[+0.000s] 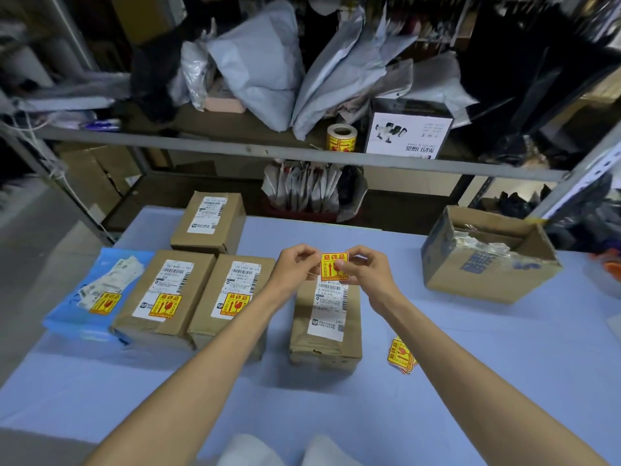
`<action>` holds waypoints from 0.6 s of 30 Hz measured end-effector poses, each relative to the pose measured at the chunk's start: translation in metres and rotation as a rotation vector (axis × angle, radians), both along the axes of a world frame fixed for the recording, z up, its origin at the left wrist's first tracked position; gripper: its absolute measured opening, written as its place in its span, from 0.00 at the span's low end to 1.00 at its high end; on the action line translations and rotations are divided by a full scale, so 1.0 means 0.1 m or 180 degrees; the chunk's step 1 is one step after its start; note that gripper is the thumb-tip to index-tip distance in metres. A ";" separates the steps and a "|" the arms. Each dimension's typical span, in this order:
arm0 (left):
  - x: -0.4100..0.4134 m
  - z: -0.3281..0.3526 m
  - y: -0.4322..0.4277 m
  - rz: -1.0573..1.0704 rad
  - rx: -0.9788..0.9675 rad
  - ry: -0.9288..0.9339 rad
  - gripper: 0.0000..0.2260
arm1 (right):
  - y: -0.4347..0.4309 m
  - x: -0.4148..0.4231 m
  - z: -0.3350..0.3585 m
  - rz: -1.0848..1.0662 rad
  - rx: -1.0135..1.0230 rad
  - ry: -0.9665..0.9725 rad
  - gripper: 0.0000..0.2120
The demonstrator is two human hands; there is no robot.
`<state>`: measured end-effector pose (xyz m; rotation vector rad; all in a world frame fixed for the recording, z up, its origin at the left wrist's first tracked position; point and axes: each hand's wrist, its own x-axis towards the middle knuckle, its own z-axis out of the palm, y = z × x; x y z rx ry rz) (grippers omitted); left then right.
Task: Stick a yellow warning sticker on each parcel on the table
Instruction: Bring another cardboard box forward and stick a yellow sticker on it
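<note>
— Hands? Both up: left hand (295, 264) and right hand (361, 267) each pinch an edge of one yellow sticker (333, 268).

— Where? Above the unstickered parcel (325, 322), mid blue desk (470, 364); three stickered parcels left.

i saw two bare forearms reaching in from the bottom edge, no sleeves, no watch, no rings or gloves on either. the left hand (295, 269) and the right hand (364, 270) both had short, plain nails. low down, between the arms, pale cloth covered what looked like my knees (285, 452).
</note>
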<state>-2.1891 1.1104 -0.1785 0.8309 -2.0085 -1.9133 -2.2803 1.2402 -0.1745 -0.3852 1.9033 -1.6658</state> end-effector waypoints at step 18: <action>0.02 0.01 -0.04 -0.0354 0.0222 -0.0069 0.04 | 0.06 -0.02 -0.07 0.0051 0.0298 0.0034 0.06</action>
